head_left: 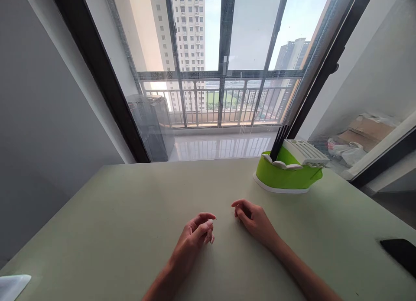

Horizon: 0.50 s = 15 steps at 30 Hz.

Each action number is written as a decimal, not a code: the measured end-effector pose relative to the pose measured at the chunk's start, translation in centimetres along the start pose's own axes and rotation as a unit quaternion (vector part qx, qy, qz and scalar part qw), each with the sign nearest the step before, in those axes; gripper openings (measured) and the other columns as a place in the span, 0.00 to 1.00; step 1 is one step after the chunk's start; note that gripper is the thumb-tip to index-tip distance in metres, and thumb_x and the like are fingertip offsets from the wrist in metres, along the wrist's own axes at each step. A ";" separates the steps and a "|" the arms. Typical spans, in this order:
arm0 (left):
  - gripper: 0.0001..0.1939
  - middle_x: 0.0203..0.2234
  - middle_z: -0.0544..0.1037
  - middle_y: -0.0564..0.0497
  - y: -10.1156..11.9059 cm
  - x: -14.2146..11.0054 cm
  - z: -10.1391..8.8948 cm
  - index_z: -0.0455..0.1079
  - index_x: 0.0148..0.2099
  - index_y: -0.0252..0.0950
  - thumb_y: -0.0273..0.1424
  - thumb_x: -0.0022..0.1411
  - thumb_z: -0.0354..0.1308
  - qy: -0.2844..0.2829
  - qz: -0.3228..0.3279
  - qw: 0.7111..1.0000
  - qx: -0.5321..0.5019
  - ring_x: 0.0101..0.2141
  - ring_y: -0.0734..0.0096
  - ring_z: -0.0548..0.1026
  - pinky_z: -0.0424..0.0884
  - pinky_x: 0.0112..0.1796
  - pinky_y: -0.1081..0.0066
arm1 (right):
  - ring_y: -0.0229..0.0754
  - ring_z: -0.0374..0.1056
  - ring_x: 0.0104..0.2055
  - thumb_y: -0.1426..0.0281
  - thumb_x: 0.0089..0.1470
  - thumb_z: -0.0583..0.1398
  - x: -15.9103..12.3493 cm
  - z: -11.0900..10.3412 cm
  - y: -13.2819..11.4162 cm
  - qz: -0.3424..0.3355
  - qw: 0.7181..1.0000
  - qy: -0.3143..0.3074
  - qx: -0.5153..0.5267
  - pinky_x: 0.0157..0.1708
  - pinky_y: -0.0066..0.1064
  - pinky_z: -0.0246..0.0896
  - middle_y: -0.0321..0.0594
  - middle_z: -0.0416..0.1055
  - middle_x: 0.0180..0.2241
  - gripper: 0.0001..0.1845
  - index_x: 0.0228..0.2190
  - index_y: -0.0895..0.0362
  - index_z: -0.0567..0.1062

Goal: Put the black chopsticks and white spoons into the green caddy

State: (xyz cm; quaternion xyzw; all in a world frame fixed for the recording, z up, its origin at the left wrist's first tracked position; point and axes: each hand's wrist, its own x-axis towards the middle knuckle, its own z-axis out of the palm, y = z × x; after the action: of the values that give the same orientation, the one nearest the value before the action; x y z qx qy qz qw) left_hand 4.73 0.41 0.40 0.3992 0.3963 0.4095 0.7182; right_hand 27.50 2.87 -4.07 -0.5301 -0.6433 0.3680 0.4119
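Note:
My left hand [196,234] rests on the pale green tabletop [136,218] near the middle, its fingers loosely curled and the thumb close to the index finger. Nothing shows in it. To its right, my right hand [251,218] lies on the table with bent fingers and a hollow between thumb and index finger, also holding nothing I can see. A gap separates the two hands. Beyond my right hand stands a bright green holder [281,176] with a white base. Black sticks [279,141] rise from it, and a white slotted block [305,151] sits at its right side.
A black object [401,253] lies at the table's right edge, partly out of view. A white corner of something [14,286] shows at the lower left. Past the far table edge is a glass panel with a balcony and a grey cabinet [156,125] behind it.

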 end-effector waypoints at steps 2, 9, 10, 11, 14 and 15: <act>0.19 0.20 0.59 0.59 0.0 0.0 0.0 0.74 0.43 0.35 0.43 0.56 0.67 0.002 0.001 1.000 0.003 0.25 0.75 0.56 0.63 0.33 0.72 | 0.40 0.64 0.26 0.56 0.64 0.52 0.0 0.0 0.0 0.001 1.000 0.003 -0.003 0.28 0.30 0.59 0.36 0.73 0.28 0.19 0.40 0.55 0.76; 0.19 0.20 0.60 0.59 0.0 0.1 0.1 0.74 0.43 0.35 0.43 0.56 0.68 0.006 0.004 1.000 0.005 0.25 0.75 0.56 0.63 0.33 0.72 | 0.39 0.64 0.26 0.57 0.63 0.53 0.0 0.0 0.0 0.003 1.000 0.008 0.000 0.28 0.30 0.58 0.36 0.74 0.28 0.18 0.39 0.55 0.76; 0.19 0.20 0.60 0.59 0.0 0.1 0.0 0.74 0.43 0.35 0.43 0.56 0.67 0.003 0.004 1.000 0.004 0.25 0.75 0.56 0.63 0.33 0.72 | 0.39 0.63 0.26 0.58 0.63 0.53 0.0 0.0 0.0 0.004 1.000 0.007 0.002 0.28 0.29 0.58 0.36 0.74 0.28 0.17 0.40 0.55 0.76; 0.18 0.20 0.60 0.59 0.0 0.1 0.0 0.74 0.43 0.35 0.43 0.56 0.67 0.001 0.004 1.000 0.003 0.25 0.75 0.56 0.63 0.33 0.72 | 0.39 0.63 0.26 0.58 0.63 0.53 0.0 0.0 0.0 0.006 1.000 0.007 0.004 0.28 0.29 0.58 0.36 0.74 0.28 0.17 0.40 0.55 0.76; 0.18 0.20 0.60 0.59 -0.1 0.2 -0.1 0.74 0.43 0.35 0.43 0.58 0.67 -0.006 0.000 1.000 0.000 0.25 0.75 0.57 0.63 0.33 0.72 | 0.39 0.63 0.26 0.58 0.64 0.53 0.0 -0.1 -0.2 0.005 1.000 0.009 0.007 0.28 0.30 0.59 0.37 0.75 0.29 0.17 0.40 0.56 0.76; 0.18 0.20 0.60 0.59 -0.2 0.2 -0.2 0.74 0.44 0.35 0.43 0.58 0.67 -0.007 -0.001 1.000 0.000 0.25 0.75 0.57 0.63 0.34 0.72 | 0.39 0.64 0.26 0.58 0.64 0.53 0.0 -0.2 -0.2 0.003 1.000 0.012 0.008 0.29 0.30 0.59 0.37 0.75 0.29 0.18 0.41 0.56 0.76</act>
State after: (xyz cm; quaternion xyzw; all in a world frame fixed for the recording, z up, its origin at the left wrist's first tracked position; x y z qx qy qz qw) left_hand 4.65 0.55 0.15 0.4017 0.3914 0.4062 0.7214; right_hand 27.58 2.83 -3.82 -0.5332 -0.6340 0.3676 0.4226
